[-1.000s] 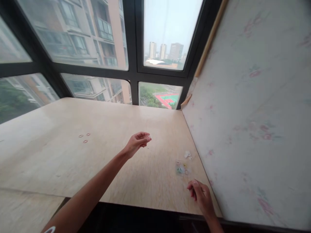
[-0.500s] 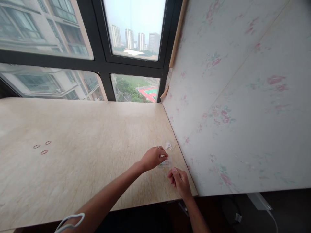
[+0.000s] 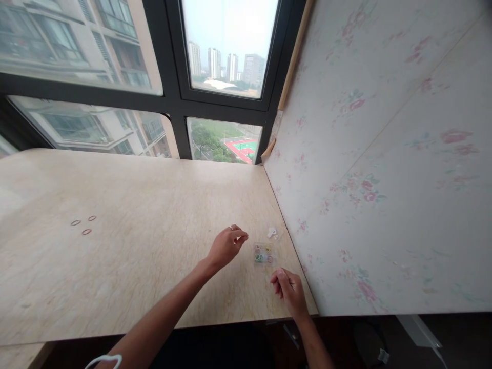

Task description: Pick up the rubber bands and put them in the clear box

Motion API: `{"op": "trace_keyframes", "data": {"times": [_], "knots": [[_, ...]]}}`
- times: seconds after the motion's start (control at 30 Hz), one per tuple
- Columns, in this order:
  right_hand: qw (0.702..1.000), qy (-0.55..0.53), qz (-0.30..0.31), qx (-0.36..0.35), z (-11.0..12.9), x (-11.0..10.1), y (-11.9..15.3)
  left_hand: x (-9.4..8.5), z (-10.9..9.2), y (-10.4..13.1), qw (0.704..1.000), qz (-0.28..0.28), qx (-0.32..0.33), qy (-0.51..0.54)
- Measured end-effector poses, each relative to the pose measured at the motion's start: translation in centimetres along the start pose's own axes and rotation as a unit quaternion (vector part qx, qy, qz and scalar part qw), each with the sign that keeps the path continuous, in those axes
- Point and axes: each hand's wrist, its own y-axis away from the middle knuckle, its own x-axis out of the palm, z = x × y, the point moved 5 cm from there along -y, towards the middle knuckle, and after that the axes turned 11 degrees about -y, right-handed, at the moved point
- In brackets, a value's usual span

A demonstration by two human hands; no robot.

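My left hand [image 3: 227, 245] is just left of a small clear compartment box [image 3: 263, 253], with thumb and fingertips pinched together; anything between them is too small to make out. The box lies on the marble-patterned sill and holds small coloured rings in several compartments. Below and right of the box is my right hand [image 3: 289, 288], its fingers curled in; whether they hold something is hidden. Small white pieces [image 3: 272, 233] lie just behind the box. Far to the left, three thin reddish rings [image 3: 86, 232] rest apart on the sill.
The stone sill [image 3: 154, 205] runs up to a dark-framed window [image 3: 172, 102]. A wall with flowered paper [image 3: 346, 154] closes off the right side. Below the sill's front edge, a white object [image 3: 418, 333] and a cable show at the lower right.
My left hand has moved left, away from above the box, and uncovered its compartments. My right hand stays curled close to the box. The whole view has shifted slightly.
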Motion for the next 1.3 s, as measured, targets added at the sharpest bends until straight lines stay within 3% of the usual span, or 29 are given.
{"op": "trace_keyframes", "data": {"times": [0.13,0.27,0.43,0.67,0.83,1.03,1.17,1.3], "knots": [[1.0,-0.009,0.003,-0.025,0.9,0.8,0.6,-1.5,2.7,3.1,0.999,0.0,-0.012,-0.047],[0.997,-0.021,0.059,-0.055,2.7,4.5,0.8,-3.0,5.9,6.3,0.994,0.013,-0.013,-0.107],[0.984,-0.042,0.144,-0.096,6.0,12.6,-1.4,-5.2,9.1,10.0,0.994,0.009,-0.068,-0.088],[0.95,-0.031,0.296,-0.091,9.0,27.2,-6.3,-8.1,9.4,14.8,0.996,-0.021,-0.052,-0.068],[0.898,0.102,0.41,-0.124,8.5,38.1,-8.7,-8.4,9.7,17.5,0.993,-0.041,-0.029,-0.105],[0.824,0.249,0.469,-0.197,6.0,49.0,-10.4,-8.0,8.9,20.2,0.975,-0.087,0.059,-0.194],[0.766,0.338,0.489,-0.246,4.6,54.2,-10.9,-8.3,8.9,21.3,0.976,-0.106,0.051,-0.184],[0.698,0.395,0.514,-0.304,4.1,56.9,-10.9,-8.4,8.9,21.8,0.973,-0.124,0.045,-0.189]]}}
